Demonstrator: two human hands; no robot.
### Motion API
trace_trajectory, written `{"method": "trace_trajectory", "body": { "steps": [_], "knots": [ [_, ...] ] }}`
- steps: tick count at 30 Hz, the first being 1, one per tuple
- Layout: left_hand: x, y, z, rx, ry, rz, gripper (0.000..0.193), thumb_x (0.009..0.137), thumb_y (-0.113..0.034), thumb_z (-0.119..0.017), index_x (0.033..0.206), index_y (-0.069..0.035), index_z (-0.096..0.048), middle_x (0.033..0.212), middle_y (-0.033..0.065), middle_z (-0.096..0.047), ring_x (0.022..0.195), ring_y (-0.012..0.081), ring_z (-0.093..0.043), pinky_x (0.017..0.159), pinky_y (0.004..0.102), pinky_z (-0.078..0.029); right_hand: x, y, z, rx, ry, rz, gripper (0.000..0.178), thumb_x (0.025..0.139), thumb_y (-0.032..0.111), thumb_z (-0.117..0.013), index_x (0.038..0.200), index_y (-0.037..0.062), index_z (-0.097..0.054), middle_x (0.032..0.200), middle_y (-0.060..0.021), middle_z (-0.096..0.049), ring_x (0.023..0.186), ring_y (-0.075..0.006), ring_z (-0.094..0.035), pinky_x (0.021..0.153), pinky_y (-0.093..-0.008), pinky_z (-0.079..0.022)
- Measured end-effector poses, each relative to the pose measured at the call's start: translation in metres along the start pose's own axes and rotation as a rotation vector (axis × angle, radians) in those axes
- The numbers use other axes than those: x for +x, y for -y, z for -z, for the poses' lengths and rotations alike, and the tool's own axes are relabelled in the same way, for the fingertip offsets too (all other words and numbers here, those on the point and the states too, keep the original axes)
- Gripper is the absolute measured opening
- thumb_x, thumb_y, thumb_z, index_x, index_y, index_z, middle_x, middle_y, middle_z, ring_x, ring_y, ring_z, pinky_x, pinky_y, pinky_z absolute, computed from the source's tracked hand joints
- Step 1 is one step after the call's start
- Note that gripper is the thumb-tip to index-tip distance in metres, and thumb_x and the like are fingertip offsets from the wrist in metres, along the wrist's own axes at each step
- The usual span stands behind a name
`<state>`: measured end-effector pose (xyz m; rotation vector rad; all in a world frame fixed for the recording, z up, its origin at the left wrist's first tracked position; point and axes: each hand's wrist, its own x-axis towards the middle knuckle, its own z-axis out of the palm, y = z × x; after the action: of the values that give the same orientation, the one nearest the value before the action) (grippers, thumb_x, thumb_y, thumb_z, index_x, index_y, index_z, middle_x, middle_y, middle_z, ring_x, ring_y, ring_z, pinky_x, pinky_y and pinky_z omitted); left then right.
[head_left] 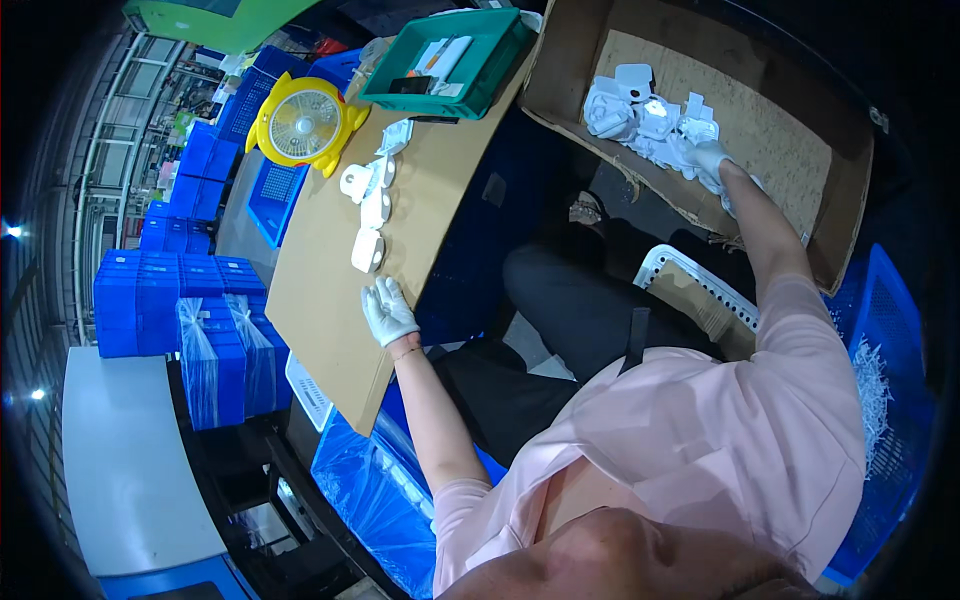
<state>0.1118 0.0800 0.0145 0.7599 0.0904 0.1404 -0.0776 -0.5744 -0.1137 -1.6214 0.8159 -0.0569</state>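
Observation:
My left hand [388, 312], in a white glove, rests on the tan tabletop [335, 290] with its fingers stretched out and nothing in them. Just beyond its fingertips lies a white plastic part [368, 250], the nearest in a short row of similar pieces [377, 205]. My right hand [708, 158], also gloved, reaches into a large cardboard box [840, 215] on the right. It touches a heap of white plastic parts [655, 125] there. Its fingers are hidden among the pieces, so their grip does not show.
A yellow fan [305, 122] and a green tray [510, 62] holding small items stand at the table's far end. A white perforated basket [668, 258] sits below the box. Blue crates [150, 300] are stacked to the left; a blue bin of white scraps [900, 400] is at right.

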Motion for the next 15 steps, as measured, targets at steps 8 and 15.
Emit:
{"method": "trace_trajectory", "body": {
  "steps": [8, 15],
  "knots": [
    [-0.016, 0.005, -0.002, 0.029, 0.095, 0.019, 0.042, 0.092, -0.011, -0.058, 0.130, 0.000, -0.043, 0.133, 0.0149, -0.043, 0.128, 0.0328, -0.043, 0.106, 0.0462, -0.042, 0.018, -0.015, -0.008, -0.241, -0.300, 0.011, 0.024, 0.075, 0.021, -0.065, 0.093, 0.0036, -0.063, 0.073, -0.0063, -0.058, 0.062, -0.0167, -0.055, 0.049, -0.0355, -0.040],
    [-0.029, -0.004, 0.000, 0.078, 0.106, -0.023, 0.040, 0.096, -0.012, -0.052, 0.133, -0.001, -0.042, 0.137, 0.0139, -0.041, 0.130, 0.0298, -0.041, 0.106, 0.0447, -0.041, -0.007, -0.015, -0.039, -0.090, -0.086, -0.140, 0.026, 0.077, 0.030, -0.068, 0.091, 0.0090, -0.061, 0.070, -0.0032, -0.053, 0.059, -0.0152, -0.050, 0.050, -0.0335, -0.037]
  ]
}}
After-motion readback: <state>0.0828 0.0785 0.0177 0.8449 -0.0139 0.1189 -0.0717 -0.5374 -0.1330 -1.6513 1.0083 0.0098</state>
